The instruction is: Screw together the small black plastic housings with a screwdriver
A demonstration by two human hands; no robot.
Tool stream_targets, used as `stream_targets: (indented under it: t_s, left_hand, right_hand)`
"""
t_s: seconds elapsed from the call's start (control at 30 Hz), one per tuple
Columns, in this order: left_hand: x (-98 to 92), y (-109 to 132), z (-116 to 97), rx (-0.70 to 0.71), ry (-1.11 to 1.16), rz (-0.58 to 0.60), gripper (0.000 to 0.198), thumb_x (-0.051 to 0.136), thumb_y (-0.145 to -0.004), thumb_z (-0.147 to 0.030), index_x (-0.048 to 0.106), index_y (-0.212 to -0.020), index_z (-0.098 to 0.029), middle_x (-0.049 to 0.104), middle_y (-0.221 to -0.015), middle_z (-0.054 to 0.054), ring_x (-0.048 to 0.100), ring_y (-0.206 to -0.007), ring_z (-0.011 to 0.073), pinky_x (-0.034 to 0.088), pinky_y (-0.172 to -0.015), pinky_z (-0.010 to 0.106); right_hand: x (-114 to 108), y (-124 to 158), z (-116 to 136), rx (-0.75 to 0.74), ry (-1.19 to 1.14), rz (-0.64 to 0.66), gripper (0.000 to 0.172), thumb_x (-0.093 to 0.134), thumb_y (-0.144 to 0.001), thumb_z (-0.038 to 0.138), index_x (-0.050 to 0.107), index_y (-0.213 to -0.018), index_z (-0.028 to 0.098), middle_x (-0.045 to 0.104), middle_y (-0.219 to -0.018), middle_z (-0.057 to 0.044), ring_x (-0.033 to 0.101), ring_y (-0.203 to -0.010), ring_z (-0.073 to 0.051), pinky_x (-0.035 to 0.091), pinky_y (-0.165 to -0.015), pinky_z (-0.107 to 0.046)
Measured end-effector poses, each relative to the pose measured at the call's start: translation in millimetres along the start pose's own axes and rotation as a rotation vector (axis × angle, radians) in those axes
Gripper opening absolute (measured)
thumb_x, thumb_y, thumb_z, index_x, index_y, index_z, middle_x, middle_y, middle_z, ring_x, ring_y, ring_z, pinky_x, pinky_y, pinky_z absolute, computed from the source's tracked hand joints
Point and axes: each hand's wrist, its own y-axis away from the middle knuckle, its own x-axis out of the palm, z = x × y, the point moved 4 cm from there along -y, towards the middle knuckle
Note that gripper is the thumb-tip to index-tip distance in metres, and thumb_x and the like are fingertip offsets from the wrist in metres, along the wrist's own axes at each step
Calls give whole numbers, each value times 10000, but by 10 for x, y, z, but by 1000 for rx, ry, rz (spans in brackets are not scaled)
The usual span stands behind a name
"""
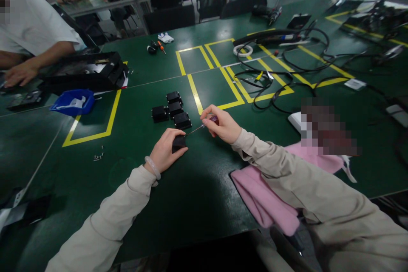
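Observation:
My left hand [166, 149] is closed round a small black box-shaped part [179, 143] on the green table, thumb on its near side and fingers on its far side. In my right hand [223, 124] is a screwdriver [215, 120] with a dark red handle. Its thin shaft slants down to the left, and the tip meets the right edge of the held part or comes very close; I cannot tell which. Just beyond my hands lie several similar black parts [175, 109] grouped together, small shiny bits at their corners.
Loose screws [98, 156] lie to the left. Farther left are a blue bin [74, 102] and a black case [92, 70], with a co-worker [38, 34] beside them. Black cables [274, 93] spread across the right side. A pink cloth [264, 199] lies under my right forearm.

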Motion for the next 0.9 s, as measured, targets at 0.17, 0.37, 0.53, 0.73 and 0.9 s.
stream_targets:
  t_s: [0.17,0.37,0.53,0.73,0.9]
  left_hand:
    - [1,5,9,9,-4,-9,357,675,-822,-205,499,-1132,-177,558,-1104,79,561,-1068,234,485,-924,386]
    - [9,10,17,18,-6,-18,362,678,-819,-204,499,-1133,-184,564,-1100,74,569,-1059,233,494,-917,395]
    - [1,13,15,20,-8,-17,358,676,-825,-214,500,-1136,-183,563,-1102,76,567,-1062,235,493,-919,396]
    - [1,13,10,28,-3,-20,359,678,-821,-203,503,-1134,-174,564,-1099,78,567,-1062,233,495,-919,392]
    - [0,8,9,24,0,-18,352,672,-826,-208,504,-1134,-177,563,-1099,76,571,-1055,235,498,-911,396]
  right_hand:
    - [5,1,-17,30,22,-1,156,493,-920,309,449,-818,198,391,-413,132,395,-315,-44,286,-358,-163]
    - [-5,-4,-31,-12,13,-26,72,508,-900,228,454,-926,188,443,-479,128,437,-353,-39,329,-392,-158]
    - [-1,1,-60,79,-3,-27,169,480,-929,331,456,-828,198,378,-384,136,400,-296,-48,280,-339,-159]
    - [-4,-6,-49,7,-6,-36,60,498,-896,217,452,-922,188,442,-453,131,434,-344,-45,327,-381,-157]
    - [-4,0,-66,70,-5,-34,153,472,-932,325,452,-847,199,373,-394,138,394,-306,-57,282,-347,-172]
